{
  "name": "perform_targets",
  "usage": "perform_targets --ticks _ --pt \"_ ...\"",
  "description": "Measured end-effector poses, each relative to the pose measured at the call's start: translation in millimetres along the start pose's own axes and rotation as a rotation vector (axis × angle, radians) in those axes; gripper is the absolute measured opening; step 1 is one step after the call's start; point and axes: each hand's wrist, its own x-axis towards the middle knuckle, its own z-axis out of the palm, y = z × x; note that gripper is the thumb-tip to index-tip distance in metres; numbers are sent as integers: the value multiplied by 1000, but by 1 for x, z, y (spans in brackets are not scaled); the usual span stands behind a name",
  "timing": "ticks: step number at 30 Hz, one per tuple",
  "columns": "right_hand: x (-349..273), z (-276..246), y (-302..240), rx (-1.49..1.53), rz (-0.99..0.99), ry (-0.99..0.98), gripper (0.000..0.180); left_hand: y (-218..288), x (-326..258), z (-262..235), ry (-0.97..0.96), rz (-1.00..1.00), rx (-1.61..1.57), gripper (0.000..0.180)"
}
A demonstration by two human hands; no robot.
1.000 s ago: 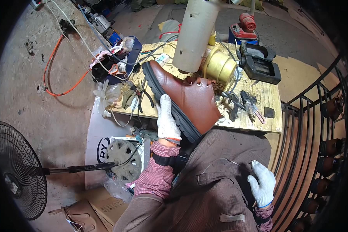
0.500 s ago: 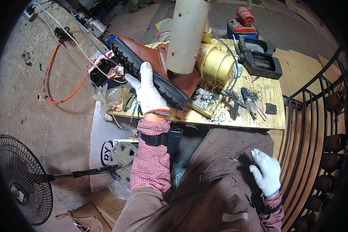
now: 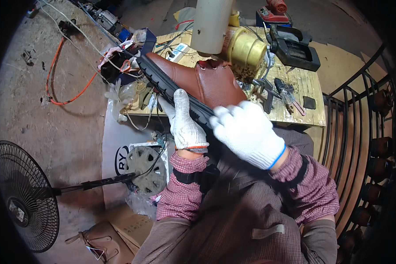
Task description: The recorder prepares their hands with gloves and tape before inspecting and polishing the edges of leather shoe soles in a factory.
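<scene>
Centrally in the frame, a brown boot (image 3: 220, 86) lies on its side over the near edge of a yellowish worktable (image 3: 301, 81), its toe toward the upper left and its black treaded sole (image 3: 160, 83) facing the lower left. The left hand (image 3: 187, 125), in a white glove, holds it from the sole side, thumb laid up along the tread. The right hand (image 3: 251, 134), also gloved and a little blurred, has its fingers curled in at the heel end, covering it; whether they grip or merely touch, I cannot tell. Above the boot, at top centre, stands a pale tube (image 3: 210, 28), with a yellow ringed cylinder (image 3: 250, 46) just right of it. Right of centre lie a pink-handled tool (image 3: 298, 108) and a black square piece (image 3: 309, 102). A black fan (image 3: 26, 198) fills the lower left, near a brown handbag (image 3: 106, 242); a dark metal rack (image 3: 360, 80) curves down the right side.
</scene>
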Motion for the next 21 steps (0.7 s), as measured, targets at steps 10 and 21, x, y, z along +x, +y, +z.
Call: perform_targets --ticks 10,21 --pt "-189 8 -2 305 492 -494 18 -6 50 -56 -154 -190 -357 77" --pt "-232 -22 -31 268 818 -53 35 -82 77 -70 -270 -232 -452 87"
